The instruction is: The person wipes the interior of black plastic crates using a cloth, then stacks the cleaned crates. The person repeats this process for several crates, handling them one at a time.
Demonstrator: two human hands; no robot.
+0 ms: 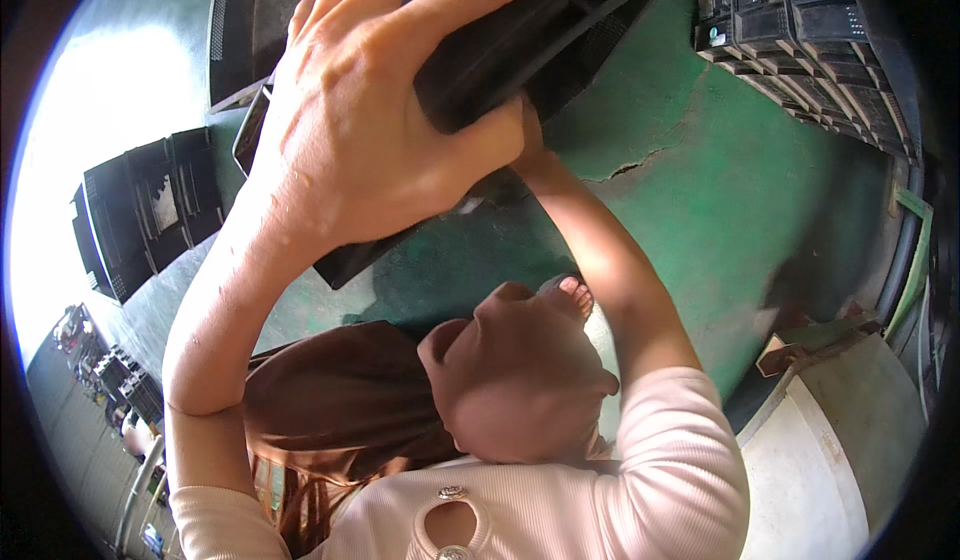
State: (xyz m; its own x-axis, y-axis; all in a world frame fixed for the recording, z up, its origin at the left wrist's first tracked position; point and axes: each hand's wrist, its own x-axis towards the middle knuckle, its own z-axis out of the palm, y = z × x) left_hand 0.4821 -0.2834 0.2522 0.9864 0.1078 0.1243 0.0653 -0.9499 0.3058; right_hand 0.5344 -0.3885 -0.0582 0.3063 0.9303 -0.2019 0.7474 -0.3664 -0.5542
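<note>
Between both hands (370, 130), raised black plastic tray (520, 40).

Head view, single fisheye, facing down.
Lens sits very close above the black crate (520, 40), green floor (740, 190) well beneath it.

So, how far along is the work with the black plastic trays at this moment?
Already stacked: black trays at the top right and another stack at the left on the green floor. In hand: the left hand grips a black plastic tray, lifted close to the camera; the right hand is mostly hidden behind it. Left: this tray is not yet set down; how many more remain cannot be told.
</note>
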